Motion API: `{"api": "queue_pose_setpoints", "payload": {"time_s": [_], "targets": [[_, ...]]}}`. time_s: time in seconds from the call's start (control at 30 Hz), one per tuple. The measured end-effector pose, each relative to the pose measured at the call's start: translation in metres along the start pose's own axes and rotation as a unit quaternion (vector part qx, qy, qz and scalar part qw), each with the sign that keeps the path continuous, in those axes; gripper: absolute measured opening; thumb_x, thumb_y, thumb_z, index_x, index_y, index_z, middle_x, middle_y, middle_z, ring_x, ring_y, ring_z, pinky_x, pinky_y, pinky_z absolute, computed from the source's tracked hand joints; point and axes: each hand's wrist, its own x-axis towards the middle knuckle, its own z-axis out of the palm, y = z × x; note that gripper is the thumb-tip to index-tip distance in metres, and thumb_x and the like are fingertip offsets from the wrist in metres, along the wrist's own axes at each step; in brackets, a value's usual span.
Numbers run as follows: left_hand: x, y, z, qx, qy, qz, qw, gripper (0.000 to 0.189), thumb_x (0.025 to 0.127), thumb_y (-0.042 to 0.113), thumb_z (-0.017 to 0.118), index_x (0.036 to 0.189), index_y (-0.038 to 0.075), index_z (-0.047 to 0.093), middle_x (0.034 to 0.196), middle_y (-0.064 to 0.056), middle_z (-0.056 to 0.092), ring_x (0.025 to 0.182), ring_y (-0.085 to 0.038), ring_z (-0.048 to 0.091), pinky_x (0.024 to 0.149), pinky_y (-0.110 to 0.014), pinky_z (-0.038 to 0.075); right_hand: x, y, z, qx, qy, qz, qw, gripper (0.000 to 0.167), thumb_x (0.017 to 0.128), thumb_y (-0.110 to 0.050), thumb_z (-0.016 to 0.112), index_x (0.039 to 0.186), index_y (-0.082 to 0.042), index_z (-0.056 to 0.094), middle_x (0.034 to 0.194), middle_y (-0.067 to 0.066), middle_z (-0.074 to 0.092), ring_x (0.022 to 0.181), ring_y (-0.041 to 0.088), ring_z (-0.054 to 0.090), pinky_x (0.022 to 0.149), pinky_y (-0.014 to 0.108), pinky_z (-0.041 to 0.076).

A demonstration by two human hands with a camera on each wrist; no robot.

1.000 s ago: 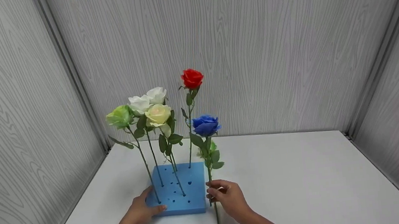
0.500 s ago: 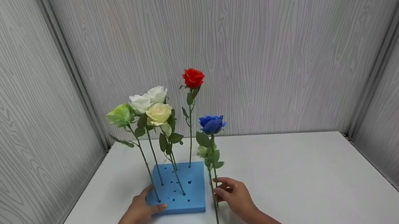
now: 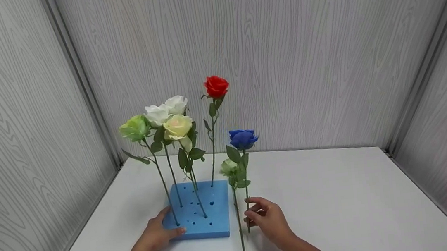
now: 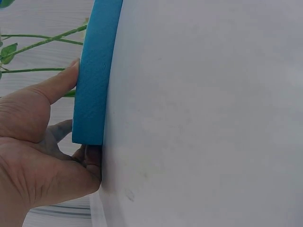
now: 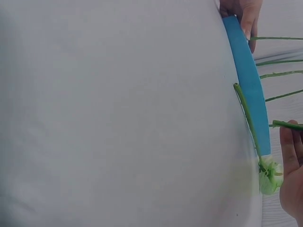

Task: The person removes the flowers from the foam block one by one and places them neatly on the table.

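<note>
Around lower centre in the head view, the blue rose (image 3: 243, 140) is pinched low by the right hand (image 3: 269, 220), right of the blue block (image 3: 220, 213), gripped between the left hand's (image 3: 156, 234) thumb and fingers.

Right fingers (image 5: 287, 143): hold green stem (image 5: 279, 124) | pale rose (image 5: 269, 183): beside blue block (image 5: 247, 71)

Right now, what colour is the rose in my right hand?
The rose is blue, seen best in the head view.
</note>
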Motion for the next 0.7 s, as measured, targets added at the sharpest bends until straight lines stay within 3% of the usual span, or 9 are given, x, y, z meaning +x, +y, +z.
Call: {"api": "queue_pose_setpoints", "payload": {"time_s": [0.27, 0.7], "targets": [[0.001, 0.0, -0.001, 0.008, -0.002, 0.003, 1.0, 0.116, 0.086, 0.04, 0.092, 0.173, 0.008, 0.022, 0.173, -0.04, 0.016, 0.161, -0.065, 0.013, 0.13, -0.074, 0.019, -0.003, 0.004, -0.01, -0.011, 0.001, 0.016, 0.9998, 0.043, 0.101, 0.001, 0.072, 0.142, 0.003, 0.06, 0.104, 0.018, 0.074, 0.086, 0.02, 0.079, 0.078, 0.037, 0.069], [0.003, 0.0, 0.0, 0.016, 0.004, -0.006, 0.9998, 0.12, 0.082, 0.049, 0.092, 0.173, 0.011, 0.023, 0.174, -0.038, 0.018, 0.162, -0.063, 0.013, 0.13, -0.074, 0.018, -0.004, 0.007, -0.025, -0.012, 0.001, 0.023, 0.9997, 0.04, 0.099, 0.005, 0.071, 0.136, 0.009, 0.059, 0.104, 0.011, 0.071, 0.086, 0.017, 0.076, 0.075, 0.038, 0.069]]}}
